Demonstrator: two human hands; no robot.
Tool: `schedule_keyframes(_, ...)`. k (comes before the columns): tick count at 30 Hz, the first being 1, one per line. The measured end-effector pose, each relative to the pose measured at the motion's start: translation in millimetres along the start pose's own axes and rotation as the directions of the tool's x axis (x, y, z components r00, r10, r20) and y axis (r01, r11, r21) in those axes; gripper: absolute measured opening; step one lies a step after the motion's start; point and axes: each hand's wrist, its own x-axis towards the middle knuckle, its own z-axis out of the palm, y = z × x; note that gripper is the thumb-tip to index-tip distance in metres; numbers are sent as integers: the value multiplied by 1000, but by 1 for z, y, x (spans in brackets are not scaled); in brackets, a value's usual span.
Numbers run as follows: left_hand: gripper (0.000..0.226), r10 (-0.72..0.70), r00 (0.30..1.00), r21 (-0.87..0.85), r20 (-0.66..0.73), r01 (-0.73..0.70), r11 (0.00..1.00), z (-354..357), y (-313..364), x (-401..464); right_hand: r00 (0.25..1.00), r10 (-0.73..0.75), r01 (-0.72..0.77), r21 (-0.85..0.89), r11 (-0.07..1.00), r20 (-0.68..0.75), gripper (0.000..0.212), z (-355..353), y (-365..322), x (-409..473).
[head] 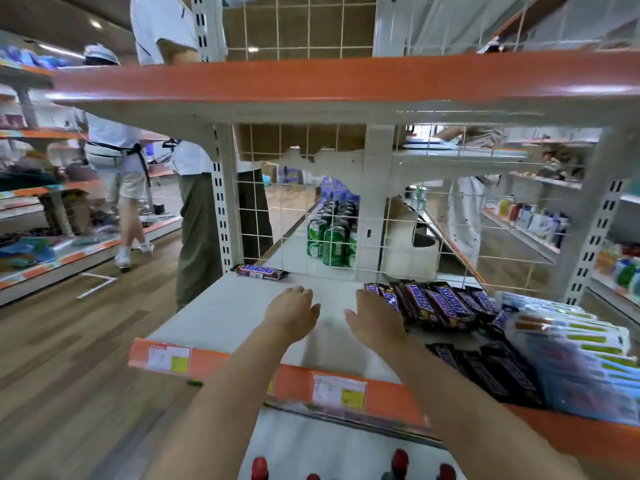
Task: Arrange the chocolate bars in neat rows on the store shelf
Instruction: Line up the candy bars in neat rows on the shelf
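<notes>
A white shelf [221, 313] with an orange front edge holds brown Snickers bars. One single bar [261, 271] lies alone at the back left by the wire grid. A row of several bars [440, 303] lies side by side at the back right, and more dark bars [485, 368] lie at the front right. My left hand [292, 311] hovers over the bare middle of the shelf, fingers bent downward, holding nothing. My right hand [375, 315] reaches to the left end of the back row, its fingers touching the first bar; whether it grips the bar is unclear.
Blue and white packets [575, 355] fill the shelf's right end. Behind the wire grid [301, 216] stand green cans [332, 244]. An orange-edged shelf [346, 81] hangs overhead. People stand in the aisle at left. Red-capped bottles [400, 460] show on the shelf below.
</notes>
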Motion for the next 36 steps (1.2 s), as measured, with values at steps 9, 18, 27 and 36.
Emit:
schedule_keyframes(9, 40, 46, 999, 23, 22, -47, 999, 1, 33, -28, 988, 153, -151, 62, 986, -13, 40, -29, 47, -32)
schedule_keyframes(18, 39, 51, 999, -1, -10, -51, 999, -5, 7, -35, 981, 192, -191, 17, 981, -13, 37, -24, 26, -26)
schedule_keyframes(27, 39, 29, 1000, -10, 0, -29, 1000, -2, -22, -20, 959, 282, -282, -12, 959, -24, 44, -7, 18, 2)
schedule_keyframes(36, 40, -10, 1000, 1, 14, 10, 1000, -2, -56, -5, 928, 372, -366, -165, 916, 4, 50, 9, 12, 34)
